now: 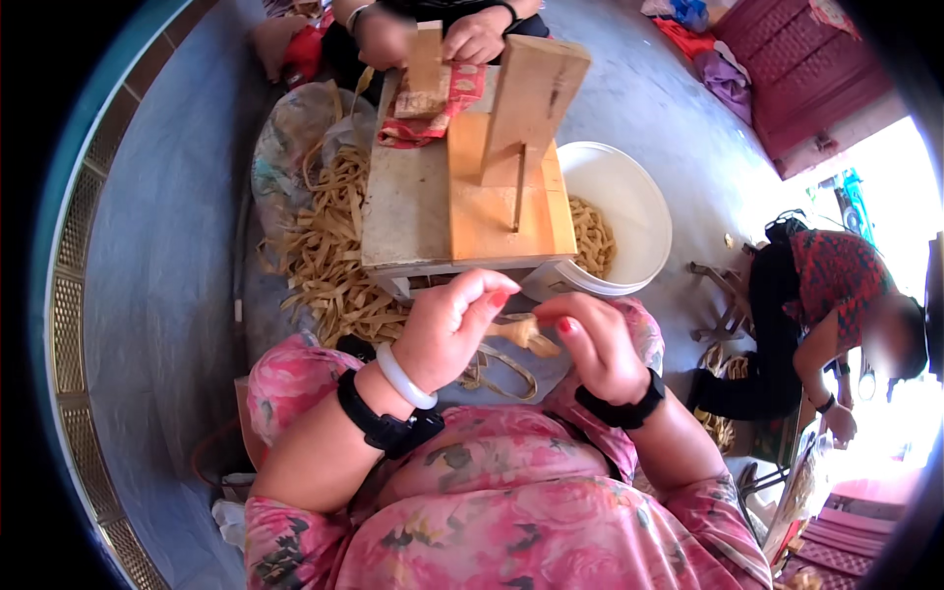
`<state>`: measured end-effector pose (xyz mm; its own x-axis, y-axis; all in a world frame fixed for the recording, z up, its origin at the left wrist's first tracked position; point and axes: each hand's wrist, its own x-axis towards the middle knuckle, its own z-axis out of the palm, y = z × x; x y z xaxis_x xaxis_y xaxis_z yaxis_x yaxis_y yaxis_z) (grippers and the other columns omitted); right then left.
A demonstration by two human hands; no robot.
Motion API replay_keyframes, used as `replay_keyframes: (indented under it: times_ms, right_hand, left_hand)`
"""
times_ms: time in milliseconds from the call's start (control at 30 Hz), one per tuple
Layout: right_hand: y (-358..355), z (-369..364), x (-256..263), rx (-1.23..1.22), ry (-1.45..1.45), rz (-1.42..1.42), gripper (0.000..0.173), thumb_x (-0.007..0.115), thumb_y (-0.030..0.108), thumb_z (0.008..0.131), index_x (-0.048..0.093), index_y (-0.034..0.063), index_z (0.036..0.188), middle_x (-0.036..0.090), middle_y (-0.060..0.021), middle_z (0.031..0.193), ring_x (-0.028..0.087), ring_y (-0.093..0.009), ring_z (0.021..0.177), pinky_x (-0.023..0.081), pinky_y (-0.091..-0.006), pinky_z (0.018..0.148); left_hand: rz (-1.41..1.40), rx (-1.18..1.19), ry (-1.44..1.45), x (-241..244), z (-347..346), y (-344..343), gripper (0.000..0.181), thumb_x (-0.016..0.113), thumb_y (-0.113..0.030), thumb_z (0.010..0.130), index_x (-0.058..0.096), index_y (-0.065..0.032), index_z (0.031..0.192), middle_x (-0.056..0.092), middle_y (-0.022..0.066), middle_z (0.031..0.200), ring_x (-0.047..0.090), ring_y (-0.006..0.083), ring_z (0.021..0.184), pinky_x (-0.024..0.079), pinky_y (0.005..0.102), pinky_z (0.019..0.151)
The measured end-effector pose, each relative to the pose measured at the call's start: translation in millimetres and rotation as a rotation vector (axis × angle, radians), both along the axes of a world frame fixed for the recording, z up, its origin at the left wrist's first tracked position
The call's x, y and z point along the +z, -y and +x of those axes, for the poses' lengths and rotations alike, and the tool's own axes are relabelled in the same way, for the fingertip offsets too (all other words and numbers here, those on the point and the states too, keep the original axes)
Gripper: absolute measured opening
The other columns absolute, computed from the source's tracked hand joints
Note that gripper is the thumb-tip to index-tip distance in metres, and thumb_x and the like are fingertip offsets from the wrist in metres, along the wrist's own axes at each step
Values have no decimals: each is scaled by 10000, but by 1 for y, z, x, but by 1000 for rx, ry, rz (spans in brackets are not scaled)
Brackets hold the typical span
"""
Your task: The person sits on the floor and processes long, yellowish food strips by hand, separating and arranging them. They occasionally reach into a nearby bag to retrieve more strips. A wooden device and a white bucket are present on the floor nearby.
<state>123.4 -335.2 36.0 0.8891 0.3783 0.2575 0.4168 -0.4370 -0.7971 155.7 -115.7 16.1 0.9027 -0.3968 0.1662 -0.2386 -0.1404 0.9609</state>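
Note:
Between my hands, above my lap, is a knotted piece of tan, flat strip material (525, 333). My left hand (459, 317) has its thumb and fingers curled together at the strip's left end. My right hand (599, 343) bends its fingers over the knot's right side, with thumb and forefinger close to it. A loop of the same strip (509, 369) hangs below. Just beyond my hands stands a small table (402, 214) bearing a wooden board (472, 228) with an upright wooden plank (535, 110) and a thin rod.
Tan strips (332, 251) lie piled on the floor left of the table. A white bucket (627, 214) with similar pieces (590, 240) stands right of it. Opposite, a person's hands (472, 37) are at a wooden block (425, 59) on red cloth (468, 88). Another person (833, 295) bends over at the right.

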Motion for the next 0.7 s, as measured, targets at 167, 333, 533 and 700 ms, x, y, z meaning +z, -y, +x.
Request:
replay_keyframes:
  times_ms: [167,333,533,700]
  right_hand:
    - [-17,6,17,168,216,-56,280,697,51,750,600,36,1012,644,-143,912,642,-343,823,517,-414,713]
    - [-23,16,11,78,272,-114,162,679,-6,702,546,61,766,590,-95,685,591,-326,606,485,-406,568]
    - [-16,40,12,-73,282,-105,162,651,-44,739,554,43,834,597,-109,752,609,-324,681,487,-395,599]
    - [-11,81,7,-139,409,-120,150,626,-52,758,567,44,857,577,-120,795,596,-330,698,485,-402,606]
  left_hand:
    - [-22,-83,-16,1,2,6,177,541,-105,992,636,-28,1120,692,94,998,644,154,912,501,280,816]
    - [-115,-53,-56,1,14,0,183,529,-122,1007,618,-22,1131,670,33,1016,603,96,884,490,254,811]
    - [-182,-253,-572,10,41,-24,202,555,-226,1003,589,-31,1046,551,-24,805,512,43,706,431,186,599]
    - [-28,-45,-314,11,72,-11,148,556,-177,992,574,-35,953,544,-31,729,510,52,647,436,214,584]
